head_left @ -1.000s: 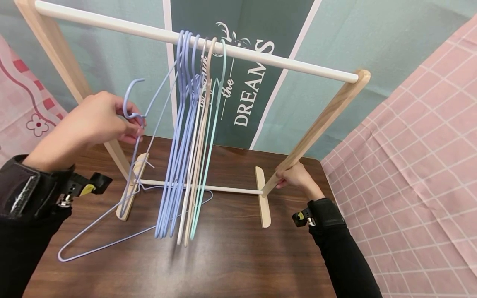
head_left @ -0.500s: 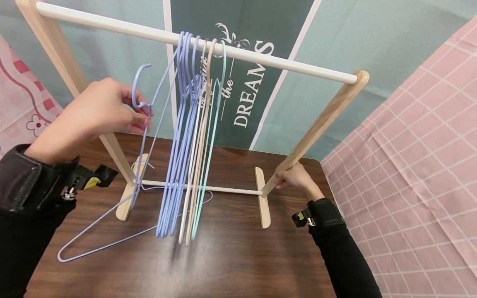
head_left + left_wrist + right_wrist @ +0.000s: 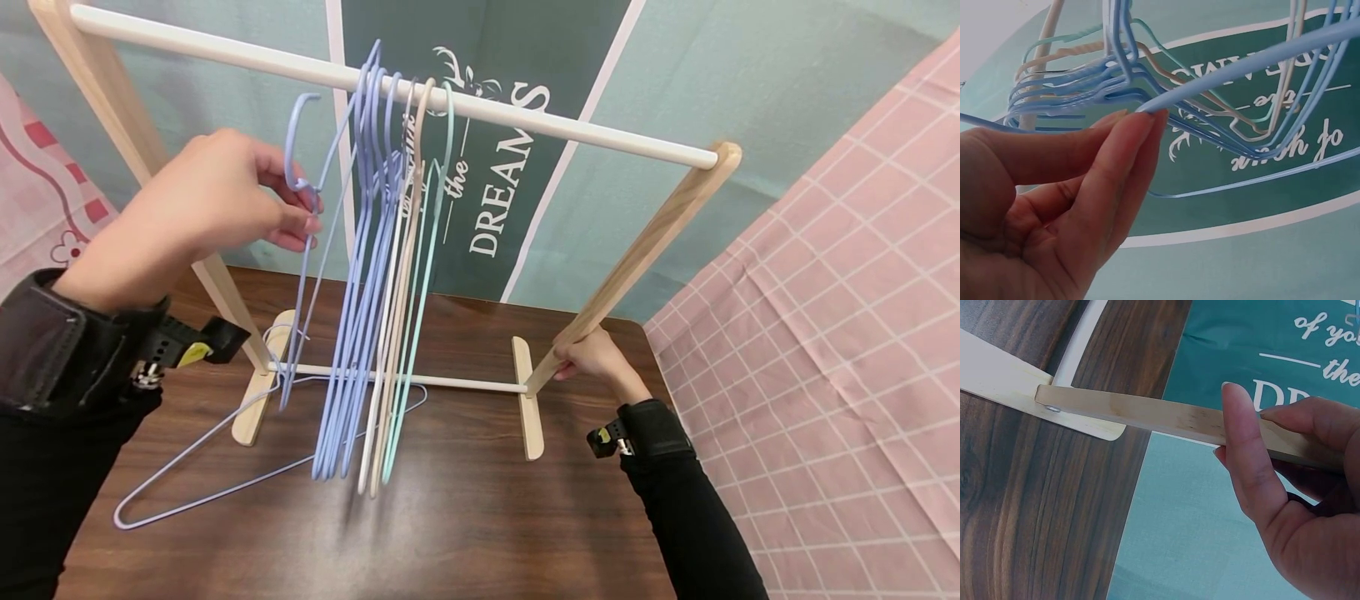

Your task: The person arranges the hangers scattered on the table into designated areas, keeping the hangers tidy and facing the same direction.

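Observation:
In the head view my left hand (image 3: 217, 196) pinches a periwinkle-blue clothes hanger (image 3: 289, 150) just below its hook, left of the hung row and a little under the white rod (image 3: 225, 52). The left wrist view shows thumb and fingertips meeting on the blue wire (image 3: 1229, 78). Several blue hangers (image 3: 352, 317) hang mid-rod, followed by a white one, a beige hanger (image 3: 417, 179) and a mint hanger (image 3: 425, 292). My right hand (image 3: 596, 354) grips the rack's right wooden post (image 3: 648, 250) low down, its fingers wrapped round it in the right wrist view.
Another blue hanger (image 3: 202, 500) lies on the dark wooden table (image 3: 480, 525), partly behind the hung ones. The rack's feet (image 3: 531, 429) stand on the table. A teal printed cloth (image 3: 750, 83) backs the scene, with pink checked cloth (image 3: 847, 333) at the right.
My left hand has risen and moved right with its hanger, closer to the rod and the hung row. One hung blue hanger's hook now sticks up above the rod. My right hand stays put.

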### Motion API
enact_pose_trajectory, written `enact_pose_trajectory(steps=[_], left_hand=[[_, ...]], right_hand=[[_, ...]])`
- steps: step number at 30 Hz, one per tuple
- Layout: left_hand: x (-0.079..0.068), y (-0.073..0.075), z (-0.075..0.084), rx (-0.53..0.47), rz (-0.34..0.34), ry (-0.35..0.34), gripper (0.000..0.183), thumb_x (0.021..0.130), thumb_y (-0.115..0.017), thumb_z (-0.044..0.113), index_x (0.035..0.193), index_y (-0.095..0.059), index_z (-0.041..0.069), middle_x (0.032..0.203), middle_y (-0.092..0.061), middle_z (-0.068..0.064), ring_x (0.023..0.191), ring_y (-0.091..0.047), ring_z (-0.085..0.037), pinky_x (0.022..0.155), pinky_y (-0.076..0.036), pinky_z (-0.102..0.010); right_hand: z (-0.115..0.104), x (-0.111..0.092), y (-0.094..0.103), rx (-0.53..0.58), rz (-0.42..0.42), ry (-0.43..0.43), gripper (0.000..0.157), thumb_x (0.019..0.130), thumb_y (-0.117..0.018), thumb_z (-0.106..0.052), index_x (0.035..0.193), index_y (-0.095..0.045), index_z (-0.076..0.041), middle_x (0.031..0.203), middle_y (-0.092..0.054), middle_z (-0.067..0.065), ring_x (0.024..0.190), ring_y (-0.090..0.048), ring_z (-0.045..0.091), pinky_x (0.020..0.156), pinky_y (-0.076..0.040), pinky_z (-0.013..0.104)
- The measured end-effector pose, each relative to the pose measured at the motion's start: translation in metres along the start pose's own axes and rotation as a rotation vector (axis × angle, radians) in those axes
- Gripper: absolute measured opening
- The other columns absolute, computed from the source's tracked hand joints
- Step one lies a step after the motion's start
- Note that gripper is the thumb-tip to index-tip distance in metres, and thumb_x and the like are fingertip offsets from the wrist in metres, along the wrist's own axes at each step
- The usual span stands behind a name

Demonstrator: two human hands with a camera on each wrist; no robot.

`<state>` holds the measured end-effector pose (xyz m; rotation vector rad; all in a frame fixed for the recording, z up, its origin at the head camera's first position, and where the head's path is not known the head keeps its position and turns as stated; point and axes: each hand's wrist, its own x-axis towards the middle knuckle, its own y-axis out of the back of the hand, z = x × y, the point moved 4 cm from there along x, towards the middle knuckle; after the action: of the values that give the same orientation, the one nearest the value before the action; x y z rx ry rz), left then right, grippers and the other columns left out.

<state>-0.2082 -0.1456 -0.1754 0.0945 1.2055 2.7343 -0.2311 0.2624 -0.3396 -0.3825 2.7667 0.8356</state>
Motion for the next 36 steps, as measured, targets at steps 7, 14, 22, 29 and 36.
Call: enact_pose_trajectory(steps=[7, 14, 22, 29, 36], left_hand=[[0.006, 0.004, 0.008, 0.012, 0.013, -0.027, 0.033, 0.080, -0.070, 0.036, 0.096, -0.063, 0.009, 0.082, -0.070, -0.001, 0.069, -0.067, -0.012, 0.090, -0.037, -0.038], [0.013, 0.006, 0.017, 0.029, 0.026, -0.040, 0.032, 0.080, -0.070, 0.037, 0.097, -0.063, 0.010, 0.082, -0.069, -0.002, 0.068, -0.067, -0.011, 0.091, -0.035, -0.040], [0.017, 0.004, 0.024, 0.012, 0.016, -0.035, 0.030, 0.082, -0.068, 0.032, 0.099, -0.063, 0.008, 0.081, -0.069, 0.001, 0.069, -0.067, -0.011, 0.087, -0.037, -0.037], [0.019, 0.000, 0.027, -0.040, -0.003, -0.031, 0.030, 0.083, -0.068, 0.026, 0.103, -0.062, 0.005, 0.090, -0.069, -0.004, 0.069, -0.067, -0.011, 0.090, -0.039, -0.040], [0.019, -0.005, 0.031, -0.063, -0.029, -0.035, 0.030, 0.085, -0.066, 0.020, 0.108, -0.061, 0.002, 0.097, -0.067, -0.009, 0.070, -0.067, -0.011, 0.085, -0.045, -0.038]], right_hand=[[0.001, 0.001, 0.000, 0.004, 0.010, -0.007, 0.027, 0.087, -0.047, 0.005, 0.110, -0.047, 0.020, 0.103, -0.051, 0.040, 0.074, -0.065, 0.037, 0.064, -0.053, 0.039], [0.005, 0.000, 0.000, -0.003, 0.015, -0.014, 0.027, 0.087, -0.046, 0.006, 0.111, -0.047, 0.020, 0.103, -0.052, 0.040, 0.072, -0.065, 0.035, 0.064, -0.053, 0.039], [0.003, 0.001, 0.000, -0.004, 0.011, -0.003, 0.027, 0.086, -0.047, 0.006, 0.110, -0.047, 0.020, 0.103, -0.051, 0.040, 0.074, -0.064, 0.039, 0.065, -0.052, 0.041], [0.001, 0.000, 0.000, -0.015, 0.004, 0.005, 0.029, 0.086, -0.048, 0.007, 0.111, -0.046, 0.021, 0.101, -0.051, 0.042, 0.075, -0.064, 0.040, 0.063, -0.053, 0.041], [0.001, 0.000, 0.001, -0.016, 0.005, 0.006, 0.028, 0.087, -0.047, 0.006, 0.111, -0.047, 0.021, 0.101, -0.052, 0.042, 0.075, -0.064, 0.039, 0.063, -0.053, 0.038]])
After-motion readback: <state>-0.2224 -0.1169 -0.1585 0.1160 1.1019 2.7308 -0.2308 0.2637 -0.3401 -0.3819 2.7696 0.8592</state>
